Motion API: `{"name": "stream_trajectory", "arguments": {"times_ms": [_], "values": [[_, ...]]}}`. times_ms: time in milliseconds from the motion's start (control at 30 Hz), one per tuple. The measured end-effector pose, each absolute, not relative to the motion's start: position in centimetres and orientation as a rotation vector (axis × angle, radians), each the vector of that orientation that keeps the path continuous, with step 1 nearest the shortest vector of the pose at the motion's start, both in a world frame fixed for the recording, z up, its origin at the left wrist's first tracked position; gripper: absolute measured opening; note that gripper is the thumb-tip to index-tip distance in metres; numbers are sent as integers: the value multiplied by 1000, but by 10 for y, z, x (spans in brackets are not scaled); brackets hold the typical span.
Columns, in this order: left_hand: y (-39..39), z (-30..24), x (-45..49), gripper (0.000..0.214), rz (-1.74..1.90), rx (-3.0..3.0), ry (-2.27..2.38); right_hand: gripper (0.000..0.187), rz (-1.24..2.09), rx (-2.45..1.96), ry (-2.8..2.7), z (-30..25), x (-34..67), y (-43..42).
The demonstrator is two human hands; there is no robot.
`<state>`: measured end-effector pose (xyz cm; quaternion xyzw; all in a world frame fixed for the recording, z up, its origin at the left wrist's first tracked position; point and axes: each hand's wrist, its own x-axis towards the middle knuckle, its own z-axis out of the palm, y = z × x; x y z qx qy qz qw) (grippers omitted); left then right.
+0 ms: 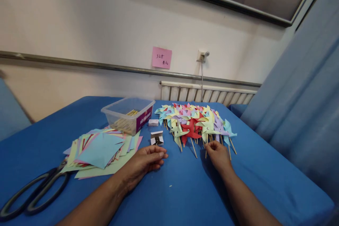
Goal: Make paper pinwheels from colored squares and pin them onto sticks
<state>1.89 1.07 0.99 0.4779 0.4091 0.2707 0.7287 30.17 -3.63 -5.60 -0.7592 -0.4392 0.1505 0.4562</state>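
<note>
My right hand (218,153) pinches the thin wooden stick of a pale yellow-green paper pinwheel (208,127) at the front of a large group of pinwheels. A red pinwheel (191,130) and a pale green pinwheel (178,132) lie to its left, a purple pinwheel (218,125) and a light blue pinwheel (227,131) to its right. Resting just above the blue cloth, my left hand (148,160) has loosely curled fingers, thumb against them, with nothing visible inside. Beyond its fingertips sits a small opened box (157,138) with dark metal bits in it.
Left of my hand is a pile of coloured paper squares (102,150), with large dark-handled scissors (43,187) beside it. A clear plastic tub (111,112) holds wooden sticks. A small closed box (153,123) stands behind the opened one. The blue-covered table (169,204) reaches toward a radiator (185,92).
</note>
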Motion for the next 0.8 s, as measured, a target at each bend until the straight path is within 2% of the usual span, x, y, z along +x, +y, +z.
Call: {"name": "stream_trajectory", "arguments": {"times_ms": [533, 667, 800], "values": [[13, 7, 17, 28, 569, 1096, 906, 27, 321, -1949, -1210, -49, 298, -37], [19, 8, 15, 27, 704, 1089, 947, 35, 231, -1930, -1112, -44, 297, -47], [33, 9, 6, 26, 948, 1120, 1055, 35, 204, -1742, -1148, -36, 273, -58]]}}
